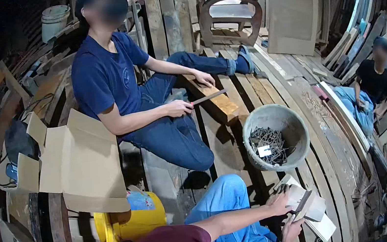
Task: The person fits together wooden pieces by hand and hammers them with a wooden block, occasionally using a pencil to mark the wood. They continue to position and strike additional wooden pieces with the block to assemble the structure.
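Resting on a pale flat piece (317,208) at the lower right, my left hand (279,203) has its fingers curled at the piece's edge. Just below, my right hand (292,229) is closed round the light handle of a dark, straight-edged tool (303,203), which lies across the piece. A longer pale board (323,228) sits underneath. Beyond my knee stands a grey bucket (276,137) with many nails (269,147) and a small white item inside.
Opposite, a person in a blue shirt (113,78) holds a red-handled file (209,97) over an orange wood block (224,108). An open cardboard box (85,161) and yellow bucket (133,221) are at left. Another person (376,78) sits far right, beyond long boards.
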Demonstrator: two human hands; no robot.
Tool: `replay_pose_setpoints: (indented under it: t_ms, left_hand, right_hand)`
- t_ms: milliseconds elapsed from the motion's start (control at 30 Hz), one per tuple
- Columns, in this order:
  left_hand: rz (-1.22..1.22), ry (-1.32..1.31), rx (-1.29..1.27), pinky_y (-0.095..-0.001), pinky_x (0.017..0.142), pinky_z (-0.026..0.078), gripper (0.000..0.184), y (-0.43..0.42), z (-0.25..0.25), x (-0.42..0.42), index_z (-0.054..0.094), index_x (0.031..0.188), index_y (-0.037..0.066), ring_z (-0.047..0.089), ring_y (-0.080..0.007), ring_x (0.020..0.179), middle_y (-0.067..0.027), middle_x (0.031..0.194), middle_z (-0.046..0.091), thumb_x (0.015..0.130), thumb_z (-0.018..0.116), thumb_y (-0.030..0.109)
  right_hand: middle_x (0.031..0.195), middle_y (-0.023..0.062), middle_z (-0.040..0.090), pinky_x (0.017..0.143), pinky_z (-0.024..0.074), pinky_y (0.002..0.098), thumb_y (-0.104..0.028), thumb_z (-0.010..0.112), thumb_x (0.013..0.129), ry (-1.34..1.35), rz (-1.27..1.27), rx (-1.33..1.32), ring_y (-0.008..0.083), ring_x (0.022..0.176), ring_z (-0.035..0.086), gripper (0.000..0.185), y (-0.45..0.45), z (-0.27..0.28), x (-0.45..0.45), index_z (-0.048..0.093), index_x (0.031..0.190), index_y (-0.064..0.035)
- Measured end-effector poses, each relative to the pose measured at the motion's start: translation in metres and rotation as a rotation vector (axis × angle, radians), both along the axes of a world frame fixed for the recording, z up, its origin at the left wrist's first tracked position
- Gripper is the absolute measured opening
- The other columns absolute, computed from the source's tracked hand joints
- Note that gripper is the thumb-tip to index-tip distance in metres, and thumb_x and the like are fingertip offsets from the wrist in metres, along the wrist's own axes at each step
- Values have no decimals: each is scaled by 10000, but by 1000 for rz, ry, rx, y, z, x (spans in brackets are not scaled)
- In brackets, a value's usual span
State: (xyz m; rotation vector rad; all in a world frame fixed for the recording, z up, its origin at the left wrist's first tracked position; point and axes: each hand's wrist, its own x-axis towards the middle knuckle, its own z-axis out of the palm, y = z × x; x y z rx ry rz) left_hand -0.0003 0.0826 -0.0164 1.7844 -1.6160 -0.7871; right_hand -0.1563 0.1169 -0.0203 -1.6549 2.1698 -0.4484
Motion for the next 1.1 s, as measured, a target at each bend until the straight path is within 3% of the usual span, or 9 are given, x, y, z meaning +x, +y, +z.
replay_pose_setpoints:
  t_ms: [100, 233, 267, 300, 333, 633, 800, 1000, 1100]
  left_hand:
    - [-412, -292, -68, -551, 1197, 244, 1297, -15, 14, 9, 115, 1531, -77, 142, -497, 1474, -348, 1584, 94, 589, 889, 366]
    - [-485, -236, -135, -507, 1208, 214, 1274, -46, 7, 25, 249, 1488, -85, 198, -453, 1468, -332, 1549, 242, 502, 885, 412]
    - [-504, -122, 186, -466, 1190, 266, 1254, -48, 28, 28, 236, 1493, -76, 270, -439, 1434, -326, 1515, 296, 524, 883, 385]
    - [-375, -184, -187, -472, 1144, 333, 1189, -48, -45, 16, 285, 1464, -60, 376, -439, 1354, -301, 1457, 363, 526, 892, 345]
    - [-406, -234, -225, -489, 1110, 364, 1148, -48, -27, 18, 308, 1455, -33, 426, -443, 1296, -277, 1419, 384, 529, 894, 310]
    - [-377, -47, -108, -492, 1102, 393, 1259, -53, -19, 21, 215, 1492, -8, 439, -450, 1282, -240, 1397, 381, 472, 922, 206]
    - [-359, -34, -169, -511, 1080, 389, 1210, -53, -22, 20, 231, 1479, 8, 413, -444, 1295, -245, 1398, 365, 497, 899, 235]
    - [-335, -4, -148, -495, 1069, 400, 1150, -56, -25, 19, 295, 1444, 31, 431, -425, 1266, -216, 1346, 409, 474, 894, 182]
    - [-306, 29, -153, -475, 1065, 435, 1133, -51, -19, 18, 308, 1442, 32, 468, -438, 1250, -240, 1347, 414, 478, 892, 139]
  right_hand:
    - [1036, 364, 651, 837, 487, 584, -480, 541, 966, -4, -28, 102, 523, 997, 624, 717, 3, 13, 0, 331, 1430, 24]
    - [945, 351, 664, 783, 515, 561, -441, 593, 940, -73, -27, 39, 516, 920, 651, 637, 9, 41, 12, 433, 1339, 29]
    - [911, 347, 661, 773, 513, 572, -437, 577, 949, -77, -30, 92, 526, 895, 650, 582, 13, 56, 16, 454, 1284, 24]
    - [902, 357, 654, 781, 502, 590, -459, 549, 957, -34, -25, 36, 531, 895, 644, 544, 8, 24, 6, 473, 1202, 21]
    - [904, 357, 654, 782, 498, 599, -485, 512, 969, -56, -50, 18, 539, 894, 637, 524, 11, 17, 3, 479, 1144, 8]
    - [849, 354, 648, 754, 504, 629, -473, 469, 993, 45, 84, 135, 553, 840, 632, 452, 7, 27, 3, 511, 1101, -36]
    - [894, 334, 664, 772, 514, 604, -492, 335, 1038, 39, -281, 81, 529, 911, 644, 549, -34, 33, -39, 510, 1169, 11]
    - [685, 296, 641, 620, 529, 611, -428, 500, 982, 177, 124, -16, 519, 649, 638, 386, 0, 18, -10, 481, 1023, -45]
    - [824, 352, 650, 715, 514, 616, -467, 454, 1003, 95, -231, -115, 517, 816, 654, 513, -35, 11, -57, 534, 1116, 28]
